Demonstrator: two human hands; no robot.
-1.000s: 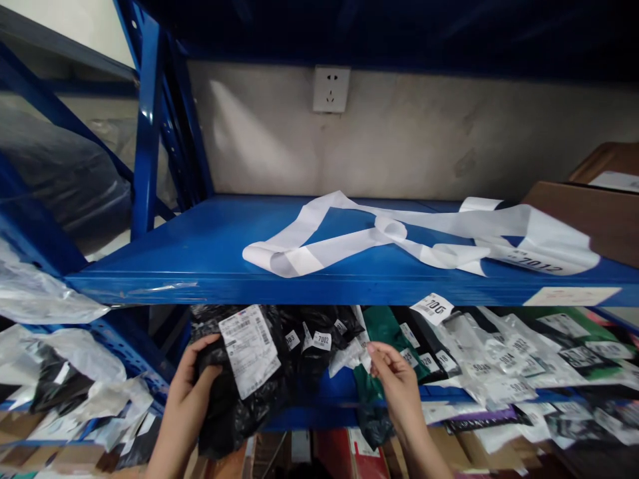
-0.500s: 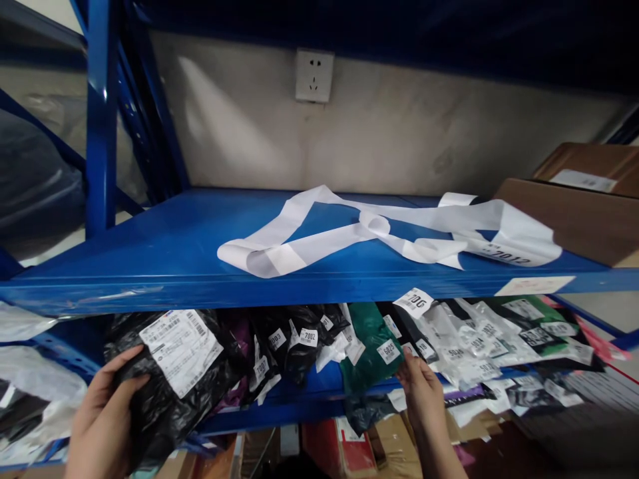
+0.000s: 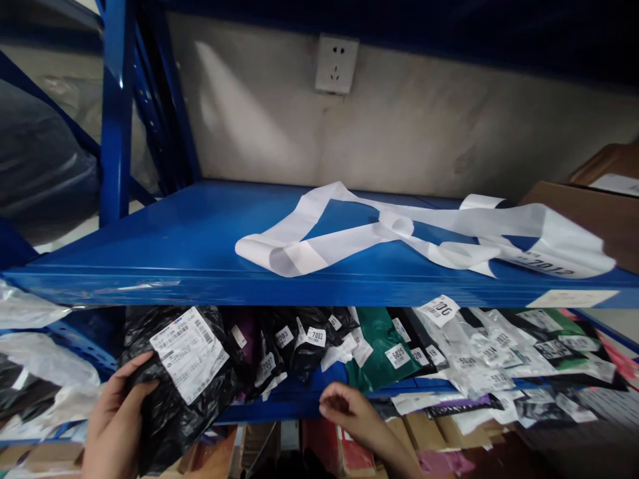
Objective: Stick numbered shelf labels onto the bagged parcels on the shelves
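Observation:
My left hand [image 3: 122,406] is closed on the left edge of a black plastic parcel [image 3: 200,422], thumb in front. A white printed shipping label [image 3: 190,356] faces me on the parcel. My right hand [image 3: 349,406] hangs in front of the lower shelf, fingers loosely curled and a little apart, with nothing seen in it. Just above and right of it lies a green bagged item [image 3: 372,346] with a 6025 tag. Black bags [image 3: 299,359] with number tags such as 7002 lie between the parcel and the green item.
A long white label strip [image 3: 344,243] lies looped on the blue upper shelf [image 3: 164,233]. Brown cartons [image 3: 574,206] stand at its right end. Several clear bags [image 3: 479,352] fill the lower shelf's right side. A blue upright post [image 3: 117,126] rises at left; boxes [image 3: 354,452] sit below.
My right hand has left the green item's lower right edge and moved left and slightly down. My left hand still holds the black parcel. The view has shifted a little to the left.

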